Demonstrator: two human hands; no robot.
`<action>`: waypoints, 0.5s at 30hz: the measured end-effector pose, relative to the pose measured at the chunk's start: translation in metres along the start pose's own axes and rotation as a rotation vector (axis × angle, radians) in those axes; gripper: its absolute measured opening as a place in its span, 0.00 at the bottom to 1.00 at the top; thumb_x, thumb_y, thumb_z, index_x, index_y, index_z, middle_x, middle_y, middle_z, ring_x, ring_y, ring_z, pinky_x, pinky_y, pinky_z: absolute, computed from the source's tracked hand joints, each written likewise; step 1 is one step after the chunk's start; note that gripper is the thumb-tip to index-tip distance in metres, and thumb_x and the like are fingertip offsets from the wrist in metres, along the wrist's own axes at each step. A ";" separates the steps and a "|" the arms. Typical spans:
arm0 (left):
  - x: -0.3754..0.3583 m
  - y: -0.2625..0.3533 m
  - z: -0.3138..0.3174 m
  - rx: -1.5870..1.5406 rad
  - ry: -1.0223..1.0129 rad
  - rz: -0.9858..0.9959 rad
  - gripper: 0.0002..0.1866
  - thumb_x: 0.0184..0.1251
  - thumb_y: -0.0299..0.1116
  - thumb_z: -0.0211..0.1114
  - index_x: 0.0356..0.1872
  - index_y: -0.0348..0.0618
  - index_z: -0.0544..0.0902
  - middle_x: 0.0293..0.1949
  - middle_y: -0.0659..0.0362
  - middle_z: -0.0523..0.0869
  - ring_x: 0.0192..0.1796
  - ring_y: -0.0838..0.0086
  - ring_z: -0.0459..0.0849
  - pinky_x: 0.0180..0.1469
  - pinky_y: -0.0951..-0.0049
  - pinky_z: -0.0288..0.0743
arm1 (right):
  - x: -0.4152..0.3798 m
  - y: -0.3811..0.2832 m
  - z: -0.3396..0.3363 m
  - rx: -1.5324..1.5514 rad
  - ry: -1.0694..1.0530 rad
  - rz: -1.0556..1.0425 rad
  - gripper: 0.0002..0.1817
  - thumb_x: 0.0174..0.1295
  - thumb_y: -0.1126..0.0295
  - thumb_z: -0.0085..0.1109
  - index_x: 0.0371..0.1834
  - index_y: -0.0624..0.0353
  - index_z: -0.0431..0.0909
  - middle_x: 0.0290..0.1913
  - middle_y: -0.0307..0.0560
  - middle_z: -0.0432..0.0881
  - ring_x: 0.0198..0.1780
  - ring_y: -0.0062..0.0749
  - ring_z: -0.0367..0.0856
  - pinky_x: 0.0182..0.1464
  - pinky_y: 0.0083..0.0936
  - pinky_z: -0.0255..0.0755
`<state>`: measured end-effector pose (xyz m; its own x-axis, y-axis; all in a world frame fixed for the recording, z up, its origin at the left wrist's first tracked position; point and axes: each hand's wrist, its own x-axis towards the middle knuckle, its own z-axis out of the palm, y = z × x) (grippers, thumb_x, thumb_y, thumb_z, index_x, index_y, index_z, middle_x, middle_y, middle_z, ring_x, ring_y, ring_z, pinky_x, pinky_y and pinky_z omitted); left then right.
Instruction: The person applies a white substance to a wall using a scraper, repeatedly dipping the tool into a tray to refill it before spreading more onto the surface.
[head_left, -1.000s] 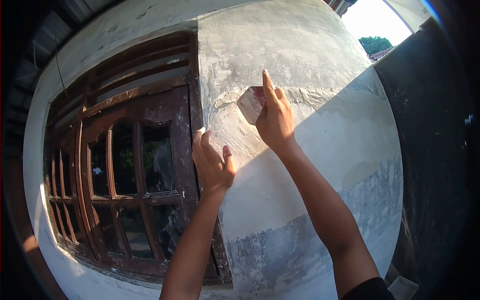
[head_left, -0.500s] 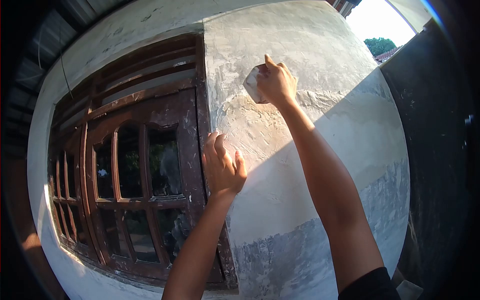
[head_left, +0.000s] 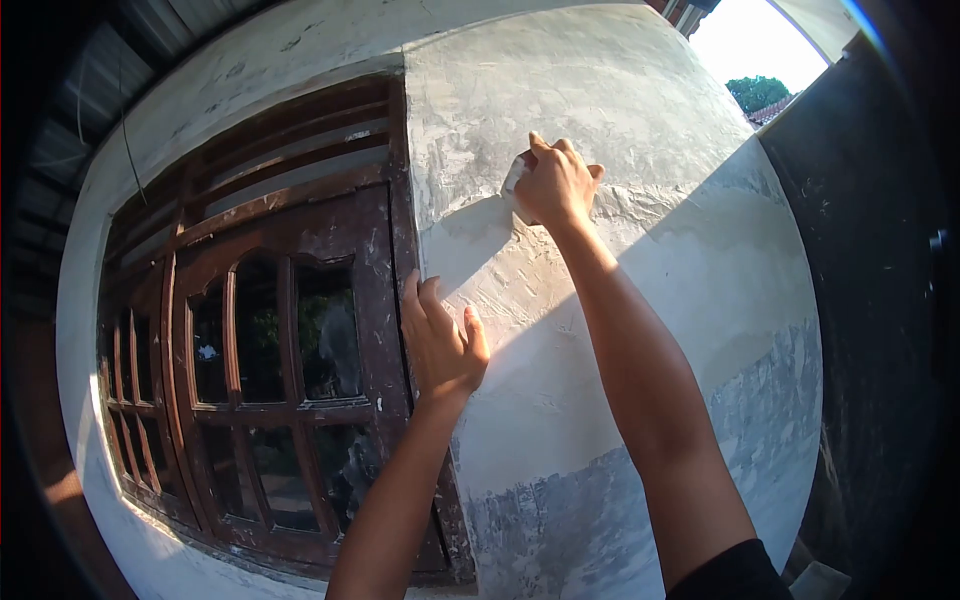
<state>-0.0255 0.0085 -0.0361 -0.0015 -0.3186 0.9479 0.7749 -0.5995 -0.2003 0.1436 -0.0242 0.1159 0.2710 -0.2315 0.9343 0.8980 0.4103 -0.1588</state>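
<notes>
My right hand (head_left: 560, 188) is closed around a flat plaster scraper (head_left: 517, 190), held up against the sunlit wall (head_left: 620, 120). The scraper stands nearly edge-on, its face smeared pale, and the fingers hide much of it. Below it lies rough, ridged wet plaster (head_left: 520, 285); a smoother greyish patch (head_left: 465, 240) shows to its left. My left hand (head_left: 442, 345) has its fingers spread, lower down by the window frame (head_left: 397, 230), its fingertips right at the edge where frame and wall meet. Nothing shows in that hand.
A brown wooden window (head_left: 280, 330) with glass panes fills the left side, its wood spotted with white. Darker grey, rougher wall (head_left: 560, 540) runs along the bottom. At the right stands a dark wall (head_left: 870, 300). A wire (head_left: 130, 150) hangs at upper left.
My right hand has moved slightly down and right, and the scraper has turned more edge-on. A smooth grey patch now shows where ridged plaster was. My left hand has shifted slightly left and down.
</notes>
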 end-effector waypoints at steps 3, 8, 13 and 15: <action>-0.001 0.002 0.001 0.032 -0.010 -0.015 0.28 0.63 0.33 0.54 0.62 0.34 0.59 0.65 0.38 0.58 0.65 0.43 0.61 0.68 0.52 0.55 | -0.005 -0.008 0.008 0.130 0.026 -0.030 0.27 0.51 0.65 0.55 0.60 0.44 0.77 0.44 0.46 0.79 0.50 0.34 0.79 0.55 0.44 0.59; -0.001 -0.001 0.003 -0.029 -0.042 -0.077 0.29 0.60 0.33 0.56 0.61 0.33 0.61 0.61 0.35 0.63 0.63 0.42 0.63 0.67 0.49 0.56 | -0.006 -0.029 0.018 0.095 -0.163 -0.015 0.24 0.46 0.64 0.58 0.52 0.47 0.79 0.43 0.46 0.80 0.51 0.35 0.79 0.56 0.44 0.57; -0.003 -0.003 0.006 -0.024 -0.026 -0.074 0.29 0.60 0.34 0.56 0.61 0.34 0.60 0.61 0.35 0.64 0.63 0.42 0.63 0.67 0.49 0.56 | 0.007 -0.028 0.006 0.132 0.001 -0.016 0.24 0.52 0.63 0.55 0.56 0.45 0.78 0.45 0.44 0.80 0.50 0.34 0.79 0.57 0.43 0.58; -0.003 -0.002 0.006 -0.002 -0.019 -0.083 0.29 0.60 0.34 0.56 0.62 0.35 0.60 0.61 0.35 0.64 0.63 0.41 0.64 0.66 0.49 0.57 | -0.006 -0.044 0.013 0.202 -0.192 -0.130 0.27 0.52 0.61 0.57 0.61 0.43 0.77 0.47 0.44 0.80 0.52 0.35 0.79 0.59 0.40 0.57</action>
<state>-0.0234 0.0149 -0.0376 -0.0538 -0.2539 0.9657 0.7712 -0.6249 -0.1213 0.0983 -0.0294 0.1207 0.0707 -0.1304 0.9889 0.8284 0.5599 0.0146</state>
